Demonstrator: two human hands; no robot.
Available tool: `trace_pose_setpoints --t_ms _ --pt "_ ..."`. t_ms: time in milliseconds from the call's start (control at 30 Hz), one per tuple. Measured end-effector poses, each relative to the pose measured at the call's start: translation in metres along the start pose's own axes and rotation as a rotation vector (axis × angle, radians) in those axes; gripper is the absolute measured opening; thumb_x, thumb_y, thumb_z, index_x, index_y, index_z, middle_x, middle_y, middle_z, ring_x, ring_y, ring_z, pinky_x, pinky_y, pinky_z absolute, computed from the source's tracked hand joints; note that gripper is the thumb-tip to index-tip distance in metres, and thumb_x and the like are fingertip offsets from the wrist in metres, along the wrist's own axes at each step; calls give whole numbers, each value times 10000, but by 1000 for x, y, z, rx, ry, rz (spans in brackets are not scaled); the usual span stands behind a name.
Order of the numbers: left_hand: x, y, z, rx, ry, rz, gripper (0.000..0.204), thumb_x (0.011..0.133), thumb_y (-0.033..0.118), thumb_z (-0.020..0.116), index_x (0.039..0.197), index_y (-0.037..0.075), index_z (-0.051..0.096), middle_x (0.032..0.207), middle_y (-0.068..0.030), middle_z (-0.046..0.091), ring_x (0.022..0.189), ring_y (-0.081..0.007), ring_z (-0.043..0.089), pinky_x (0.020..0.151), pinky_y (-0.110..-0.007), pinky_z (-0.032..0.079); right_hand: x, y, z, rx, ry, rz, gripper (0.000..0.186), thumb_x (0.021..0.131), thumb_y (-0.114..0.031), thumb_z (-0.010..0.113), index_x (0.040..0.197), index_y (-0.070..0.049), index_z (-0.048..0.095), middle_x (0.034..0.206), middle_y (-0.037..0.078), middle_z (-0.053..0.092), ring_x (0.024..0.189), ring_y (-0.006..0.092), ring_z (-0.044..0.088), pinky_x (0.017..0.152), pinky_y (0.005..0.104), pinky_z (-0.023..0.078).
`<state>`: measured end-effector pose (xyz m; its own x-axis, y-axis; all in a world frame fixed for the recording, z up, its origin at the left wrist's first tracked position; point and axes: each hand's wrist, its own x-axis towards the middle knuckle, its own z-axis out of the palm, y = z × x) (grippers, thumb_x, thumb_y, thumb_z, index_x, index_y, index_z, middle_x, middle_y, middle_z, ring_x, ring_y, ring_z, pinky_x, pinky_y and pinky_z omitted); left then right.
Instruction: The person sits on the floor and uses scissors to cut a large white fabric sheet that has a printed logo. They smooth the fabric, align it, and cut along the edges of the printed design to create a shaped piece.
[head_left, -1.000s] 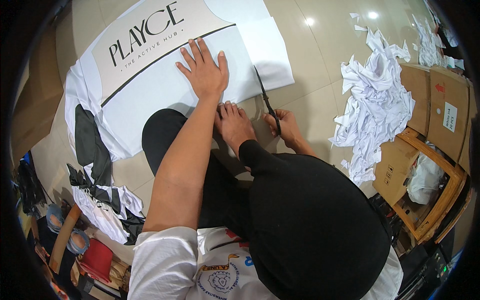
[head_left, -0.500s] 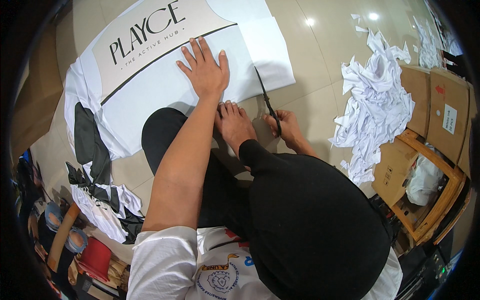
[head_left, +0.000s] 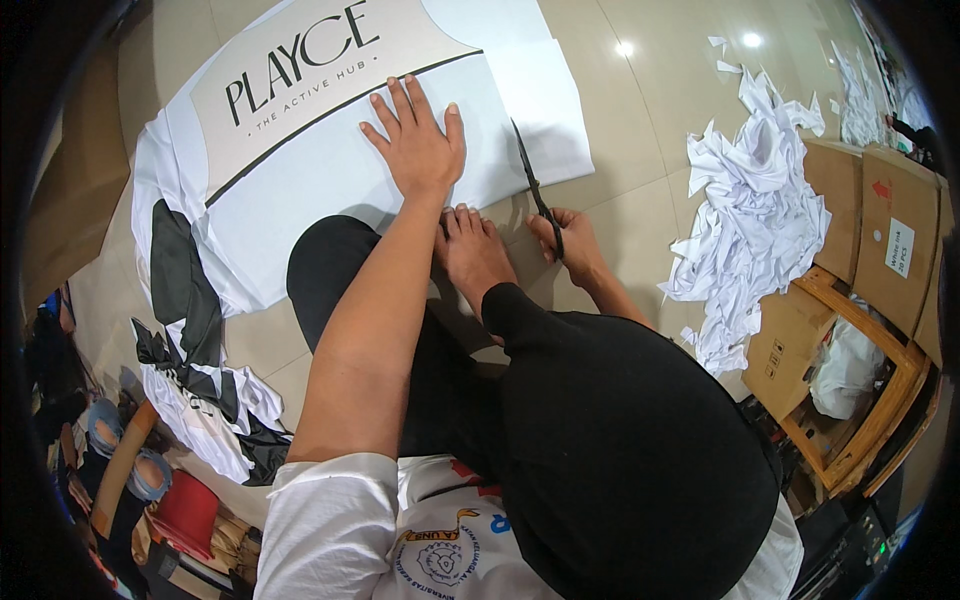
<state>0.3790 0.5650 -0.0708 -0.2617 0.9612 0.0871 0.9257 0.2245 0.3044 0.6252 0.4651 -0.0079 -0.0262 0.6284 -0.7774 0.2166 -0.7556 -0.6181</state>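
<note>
Pressing L hand (head_left: pixel 418 145), palm down w/ fingers spread wide, onto white fabric (head_left: pixel 325 165) at 11 o'clock, w/ fingertips right by beige printed panel (head_left: pixel 300 85). Gripping black scissors (head_left: pixel 534 186) (1 o'clock) in R hand (head_left: pixel 568 240) at 2, w/ blades over fabric's near R edge, pointing approx. to 12; can't tell if cutting. Resting bare foot (head_left: pixel 475 250) nr 12, just beside fabric. Note white scrap pile (head_left: pixel 750 220) betw. 2 & 3, cardboard boxes (head_left: pixel 838 195) beyond, dark cloth (head_left: pixel 180 285) at 9.
</note>
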Motion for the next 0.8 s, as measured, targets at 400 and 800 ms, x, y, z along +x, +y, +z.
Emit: trace_pose_setpoints --t_ms 400,800 --pt "0 -1 1 18 1 -1 826 1141 568 352 1761 36 230 1829 -231 201 1692 -492 86 1323 -717 21 4 6 0 10 -4 -28 344 931 -305 863 789 -48 684 612 -3 604 486 85 530 455 276 373" --pt "0 -1 1 17 -2 -4 822 1142 565 354 1762 38 232 1830 -229 203 1693 -488 89 1324 -716 28 4 -21 6 -15 -18 -3 395 923 -380 857 778 -61 676 625 5 597 507 104 539 479 283 392"
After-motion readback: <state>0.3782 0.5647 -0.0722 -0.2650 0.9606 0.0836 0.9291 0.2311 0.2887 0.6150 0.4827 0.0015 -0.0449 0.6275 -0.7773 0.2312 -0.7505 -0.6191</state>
